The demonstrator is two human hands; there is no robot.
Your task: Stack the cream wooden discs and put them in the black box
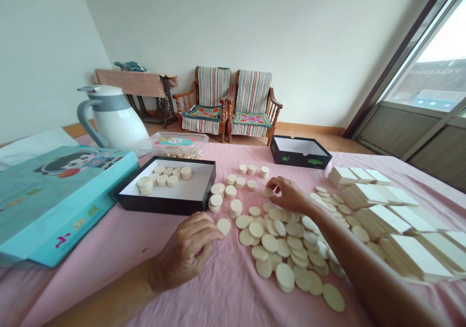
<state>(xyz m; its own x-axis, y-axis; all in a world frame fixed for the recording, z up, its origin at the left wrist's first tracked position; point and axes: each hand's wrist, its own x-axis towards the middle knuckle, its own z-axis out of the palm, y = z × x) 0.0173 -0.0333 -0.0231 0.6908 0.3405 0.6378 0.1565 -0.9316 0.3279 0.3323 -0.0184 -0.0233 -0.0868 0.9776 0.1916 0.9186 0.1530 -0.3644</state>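
Note:
My left hand (187, 249) is over the pink cloth with its fingers curled in, and the fingertips meet the edge of a pale round wooden disc (223, 227). How firmly they grip it is hard to see. Farther off, my right hand (286, 193) pinches another wooden disc (268, 192) between thumb and fingers. A loose heap of discs (280, 242) spreads below my right hand and forearm. Between the hands and the black tray stand several short stacks of discs (236, 207). More stacks (173, 180) sit inside the black tray (163, 205).
Stacks of rectangular wooden pieces (382, 218) line the right side. A second black box (300, 152) stands at the back. On the left are a turquoise box (73, 196), a white jug (118, 121) and a clear plastic container (176, 145). Two chairs (251, 99) stand beyond the table.

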